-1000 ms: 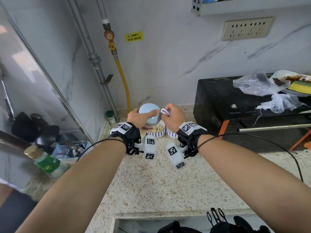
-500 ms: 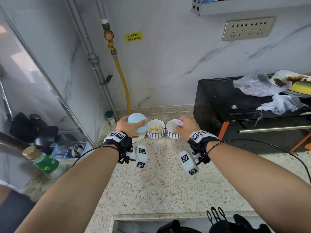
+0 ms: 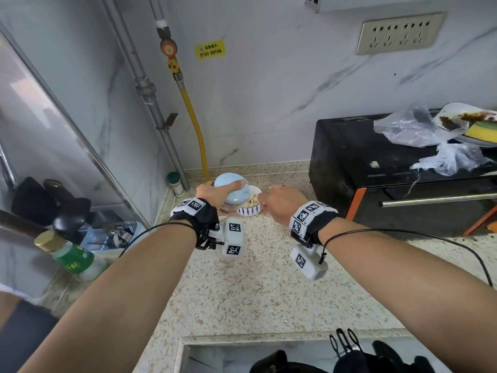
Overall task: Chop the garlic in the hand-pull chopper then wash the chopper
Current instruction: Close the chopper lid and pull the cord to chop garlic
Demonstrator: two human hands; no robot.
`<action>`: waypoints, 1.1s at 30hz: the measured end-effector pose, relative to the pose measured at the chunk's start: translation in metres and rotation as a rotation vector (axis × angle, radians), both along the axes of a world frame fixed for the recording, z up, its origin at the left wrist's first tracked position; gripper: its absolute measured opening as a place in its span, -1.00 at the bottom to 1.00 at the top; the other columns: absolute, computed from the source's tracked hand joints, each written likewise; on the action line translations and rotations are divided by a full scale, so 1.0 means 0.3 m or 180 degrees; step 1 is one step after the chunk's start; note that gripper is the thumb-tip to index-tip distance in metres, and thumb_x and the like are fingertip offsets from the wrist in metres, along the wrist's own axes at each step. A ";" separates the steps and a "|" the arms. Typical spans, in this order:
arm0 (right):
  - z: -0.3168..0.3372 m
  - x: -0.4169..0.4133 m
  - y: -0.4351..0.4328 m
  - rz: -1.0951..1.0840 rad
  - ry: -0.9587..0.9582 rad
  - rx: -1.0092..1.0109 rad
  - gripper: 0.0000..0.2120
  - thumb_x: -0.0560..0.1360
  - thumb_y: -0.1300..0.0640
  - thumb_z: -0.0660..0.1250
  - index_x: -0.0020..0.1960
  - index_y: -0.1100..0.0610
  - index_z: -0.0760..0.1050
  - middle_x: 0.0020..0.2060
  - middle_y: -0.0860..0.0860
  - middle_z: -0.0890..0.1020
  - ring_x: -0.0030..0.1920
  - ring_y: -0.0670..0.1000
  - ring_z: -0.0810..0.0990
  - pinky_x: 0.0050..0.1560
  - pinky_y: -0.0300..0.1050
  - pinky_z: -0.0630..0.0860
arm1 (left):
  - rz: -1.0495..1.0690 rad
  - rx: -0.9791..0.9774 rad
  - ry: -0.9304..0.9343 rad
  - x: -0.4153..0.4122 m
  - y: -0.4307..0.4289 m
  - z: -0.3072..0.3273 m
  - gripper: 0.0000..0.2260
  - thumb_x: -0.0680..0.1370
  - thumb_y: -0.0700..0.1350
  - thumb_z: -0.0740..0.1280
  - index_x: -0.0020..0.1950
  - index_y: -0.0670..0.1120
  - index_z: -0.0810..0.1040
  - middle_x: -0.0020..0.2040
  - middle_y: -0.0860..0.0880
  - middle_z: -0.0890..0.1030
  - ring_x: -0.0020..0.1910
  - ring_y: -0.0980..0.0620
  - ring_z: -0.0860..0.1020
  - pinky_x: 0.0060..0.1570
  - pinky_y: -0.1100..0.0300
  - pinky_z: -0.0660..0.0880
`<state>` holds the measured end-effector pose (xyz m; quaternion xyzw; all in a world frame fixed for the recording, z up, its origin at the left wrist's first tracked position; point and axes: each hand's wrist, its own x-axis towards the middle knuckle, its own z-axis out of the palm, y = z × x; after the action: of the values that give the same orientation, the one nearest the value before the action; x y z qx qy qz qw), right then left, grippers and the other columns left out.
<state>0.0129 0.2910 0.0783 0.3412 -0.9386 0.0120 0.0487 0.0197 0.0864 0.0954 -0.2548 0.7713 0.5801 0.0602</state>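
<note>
Head view: left hand [image 3: 211, 193] grips chopper [image 3: 236, 197], right hand [image 3: 279, 204] beside.

The view sits at the person's head, facing forward and down over a speckled counter [image 3: 242, 292] toward a marble wall [image 3: 269, 103]. Its wide lens shows the left forearm [image 3: 121, 292] and right forearm [image 3: 403, 278] large and near, the sink rim [image 3: 255, 341] closest below.

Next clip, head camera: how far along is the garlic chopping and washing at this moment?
Done: nothing provable; the blue chopper is shut, contents hidden. In hand: left hand grips it, right hand curled beside it, likely mid-chopping. Left: garlic pieces lie in the striped bowl; washing, as the chopper is away from the sink.
</note>
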 end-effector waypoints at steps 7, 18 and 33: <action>-0.097 -0.028 0.154 -0.1363 -0.0390 0.0312 -0.75 0.49 0.09 0.27 0.16 0.07 0.49 0.07 0.05 0.63 0.16 0.13 0.53 0.11 0.04 0.43 | 0.0712 0.0153 -0.0143 0.009 -0.121 0.009 -0.04 0.21 0.21 0.66 0.45 -0.17 0.38 0.14 -0.19 0.64 -0.28 -0.10 0.72 -0.57 0.18 0.52; 0.004 0.032 0.010 -0.0397 -0.0121 -0.0803 -0.59 0.66 -0.05 -0.05 -0.20 0.07 0.42 -0.25 -0.03 0.51 -0.12 0.03 0.46 0.08 0.03 0.43 | 0.0097 0.0308 -0.0060 0.031 -0.040 0.022 -0.20 0.27 0.12 0.66 0.35 -0.22 0.44 0.07 -0.22 0.65 -0.37 -0.09 0.71 -0.44 0.09 0.61; -0.062 0.008 0.105 -0.0377 -0.0185 0.0471 -0.75 0.55 0.18 0.23 0.18 0.09 0.56 0.12 -0.01 0.51 0.21 0.06 0.36 0.21 -0.02 0.46 | 0.0234 0.0271 -0.0238 0.016 -0.138 -0.006 0.16 -0.15 0.28 0.62 0.34 -0.21 0.41 0.06 -0.23 0.68 -0.11 -0.20 0.72 0.03 -0.27 0.62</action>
<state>0.0152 0.3225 0.0596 0.2873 -0.9565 -0.0504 -0.0033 0.0246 0.0449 0.0935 -0.3016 0.7333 0.6043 0.0785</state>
